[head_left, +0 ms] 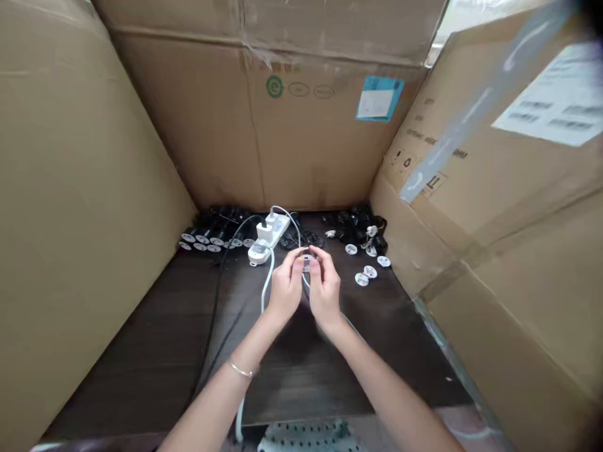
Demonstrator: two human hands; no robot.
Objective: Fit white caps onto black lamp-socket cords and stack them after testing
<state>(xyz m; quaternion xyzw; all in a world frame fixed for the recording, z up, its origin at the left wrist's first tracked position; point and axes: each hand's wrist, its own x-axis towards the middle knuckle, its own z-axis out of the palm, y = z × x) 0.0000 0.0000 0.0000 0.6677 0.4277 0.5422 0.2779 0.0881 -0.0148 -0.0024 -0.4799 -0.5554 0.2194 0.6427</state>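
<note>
My left hand (pixel 285 285) and my right hand (pixel 326 287) meet above the middle of the dark table (pixel 292 376). Between the fingertips of both is a small part with a round white face (pixel 306 261), thumbs on the near side. The fingers hide most of its body. Just left of my hands lies a white power strip (pixel 258 253) with a white plug-in adapter (pixel 264 231) in it. A white cable (pixel 266 282) runs past my left wrist.
Several black cylinders with white disc ends (pixel 217 241) are lined up at the back left. White discs (pixel 370 272) and black parts (pixel 360 221) lie at the right. A black cable (pixel 214 314) crosses the table. Cardboard walls (pixel 202 113) enclose the back and sides.
</note>
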